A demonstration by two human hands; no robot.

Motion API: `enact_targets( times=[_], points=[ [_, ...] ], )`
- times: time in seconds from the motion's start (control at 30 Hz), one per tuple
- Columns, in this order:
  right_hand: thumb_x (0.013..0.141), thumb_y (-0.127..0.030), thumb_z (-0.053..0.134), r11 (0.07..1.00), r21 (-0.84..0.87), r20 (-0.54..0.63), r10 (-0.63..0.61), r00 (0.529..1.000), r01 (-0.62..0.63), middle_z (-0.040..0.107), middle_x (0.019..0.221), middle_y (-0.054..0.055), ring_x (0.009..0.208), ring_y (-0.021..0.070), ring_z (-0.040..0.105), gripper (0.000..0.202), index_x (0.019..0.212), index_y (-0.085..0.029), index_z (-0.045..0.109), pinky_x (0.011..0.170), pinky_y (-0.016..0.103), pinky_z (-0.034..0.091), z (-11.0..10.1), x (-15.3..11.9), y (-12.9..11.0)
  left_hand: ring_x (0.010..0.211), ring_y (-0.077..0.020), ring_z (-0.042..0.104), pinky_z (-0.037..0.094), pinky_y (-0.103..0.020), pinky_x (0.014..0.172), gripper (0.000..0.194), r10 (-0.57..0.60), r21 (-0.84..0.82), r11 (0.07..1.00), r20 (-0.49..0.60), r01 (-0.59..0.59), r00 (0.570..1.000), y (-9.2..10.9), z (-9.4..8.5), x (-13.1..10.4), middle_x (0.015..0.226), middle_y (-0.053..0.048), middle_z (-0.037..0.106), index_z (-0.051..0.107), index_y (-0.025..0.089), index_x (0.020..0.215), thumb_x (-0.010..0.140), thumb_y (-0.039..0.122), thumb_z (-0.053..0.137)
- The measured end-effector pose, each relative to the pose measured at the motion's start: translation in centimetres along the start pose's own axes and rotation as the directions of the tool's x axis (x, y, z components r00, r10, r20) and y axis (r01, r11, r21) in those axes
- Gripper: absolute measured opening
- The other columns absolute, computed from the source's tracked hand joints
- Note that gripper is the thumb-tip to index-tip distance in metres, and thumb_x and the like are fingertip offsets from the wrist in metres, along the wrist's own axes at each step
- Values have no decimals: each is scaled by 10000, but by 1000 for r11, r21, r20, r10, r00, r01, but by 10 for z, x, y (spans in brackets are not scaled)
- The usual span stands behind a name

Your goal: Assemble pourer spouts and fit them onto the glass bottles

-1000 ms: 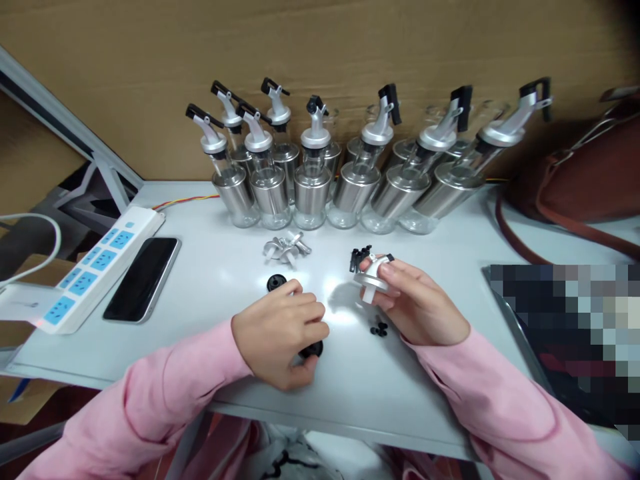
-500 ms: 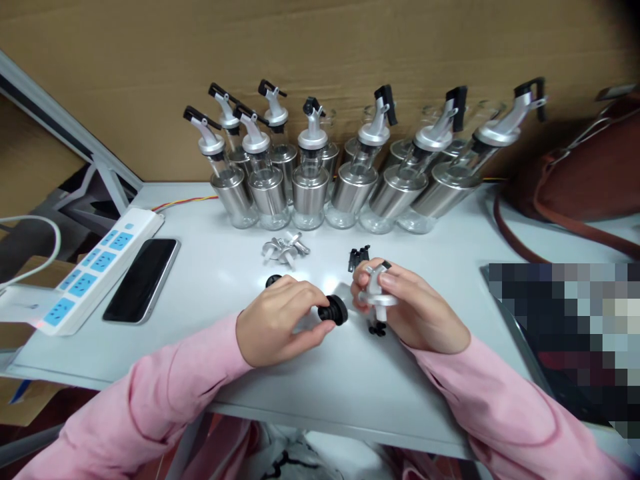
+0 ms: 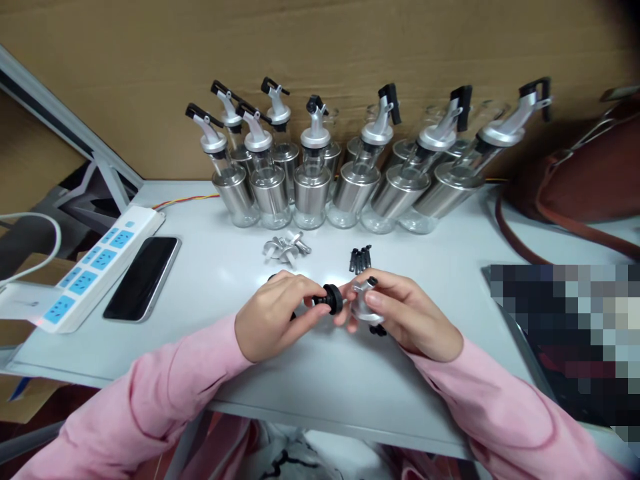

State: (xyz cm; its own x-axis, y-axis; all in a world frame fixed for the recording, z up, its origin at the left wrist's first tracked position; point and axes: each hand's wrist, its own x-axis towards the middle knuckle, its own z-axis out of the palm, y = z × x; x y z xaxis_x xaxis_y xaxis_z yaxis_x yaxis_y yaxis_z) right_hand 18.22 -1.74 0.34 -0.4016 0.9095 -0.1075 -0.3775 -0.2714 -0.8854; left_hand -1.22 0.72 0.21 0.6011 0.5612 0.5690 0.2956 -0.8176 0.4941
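My left hand (image 3: 277,313) pinches a black ribbed stopper (image 3: 332,299) between thumb and fingers. Close to its right, my right hand (image 3: 417,313) grips a silver spout (image 3: 367,303), tilted so its stem points left at the stopper. Whether stem and stopper touch is hard to tell. Behind the hands lie several silver spout parts (image 3: 286,249) and a small group of black levers (image 3: 360,259). More small black pieces (image 3: 379,330) show just under my right hand. Another black part is mostly hidden behind my left hand.
Several glass bottles with steel sleeves (image 3: 312,191), many topped with spouts, line the back of the white table (image 3: 320,413). A power strip (image 3: 90,273) and phone (image 3: 143,279) lie left. At right are a brown bag (image 3: 590,167) and a dark, pixelated object (image 3: 560,347).
My right hand has turned the spout from upright to tilted and moved it left. The stopper in my left hand has risen slightly, and the two parts are closer together.
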Motion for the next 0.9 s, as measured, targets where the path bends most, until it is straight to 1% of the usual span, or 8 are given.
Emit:
enact_targets(
  times=[0.13, 0.23, 0.37, 0.47, 0.53, 0.7, 0.8, 0.9],
  points=[
    [746, -274, 673, 1000, 7, -1, -31, 1000, 31, 680, 710, 23, 647, 124, 654, 112, 794, -175, 650, 605, 228, 512, 1, 1, 2, 663, -136, 567, 449, -276, 653, 90, -13, 43, 999, 2, 13, 1000, -2, -3, 0, 749, -44, 625, 507, 127, 917, 881, 208, 490],
    [749, -299, 668, 999, 2, -29, -35, 999, 35, 691, 694, 31, 634, 116, 650, 134, 806, -179, 658, 614, 221, 512, 1, 1, 1, 708, -152, 573, 440, -303, 677, 142, -16, 44, 999, 32, 14, 999, -2, -5, 1, 819, -59, 635, 504, 122, 978, 855, 194, 493],
    [711, -319, 697, 996, 58, -101, -64, 993, 70, 668, 737, 13, 624, 136, 662, 145, 759, -189, 656, 583, 244, 533, 0, 2, 0, 866, -176, 581, 436, -323, 741, 235, -9, 62, 998, 50, 6, 999, -1, -4, 2, 983, -91, 627, 485, 123, 1048, 818, 88, 455],
    [709, -320, 696, 994, 82, -100, -68, 993, 77, 658, 744, 13, 610, 144, 666, 142, 754, -193, 653, 569, 253, 541, 1, 2, -1, 975, -184, 563, 437, -324, 793, 223, -26, 79, 997, 44, 22, 999, -2, -2, 1, 1052, -105, 605, 492, 128, 1052, 840, 69, 456],
    [712, -321, 694, 995, 81, -106, -47, 993, 55, 659, 752, 18, 607, 144, 667, 144, 759, -191, 653, 567, 249, 539, 2, 1, -2, 951, -176, 570, 443, -317, 789, 202, -15, 82, 997, 40, 11, 999, -3, -1, 1, 1022, -95, 615, 496, 133, 1050, 856, 85, 467],
    [719, -331, 689, 996, 89, -181, 4, 984, 12, 662, 767, 23, 626, 132, 668, 158, 752, -182, 647, 558, 214, 524, 6, -4, -7, 864, -164, 592, 444, -309, 739, 174, 62, 100, 993, 29, -64, 998, -5, -1, 0, 963, -79, 633, 504, 140, 1039, 872, 102, 480],
    [714, -338, 691, 996, 89, -143, 17, 990, -5, 671, 774, 28, 600, 137, 662, 166, 757, -184, 647, 555, 237, 523, 3, -4, -6, 833, -161, 604, 440, -305, 717, 126, 96, 91, 991, 41, -100, 995, -6, -2, 1, 925, -79, 639, 521, 139, 985, 871, 97, 486],
    [712, -354, 688, 999, 46, -94, -16, 995, 20, 676, 777, 31, 602, 147, 649, 167, 769, -201, 653, 594, 283, 523, -2, -1, -3, 797, -160, 610, 433, -312, 709, 84, 108, 92, 990, 37, -111, 993, -7, -2, 1, 882, -78, 644, 519, 134, 949, 867, 116, 510]
  ],
)
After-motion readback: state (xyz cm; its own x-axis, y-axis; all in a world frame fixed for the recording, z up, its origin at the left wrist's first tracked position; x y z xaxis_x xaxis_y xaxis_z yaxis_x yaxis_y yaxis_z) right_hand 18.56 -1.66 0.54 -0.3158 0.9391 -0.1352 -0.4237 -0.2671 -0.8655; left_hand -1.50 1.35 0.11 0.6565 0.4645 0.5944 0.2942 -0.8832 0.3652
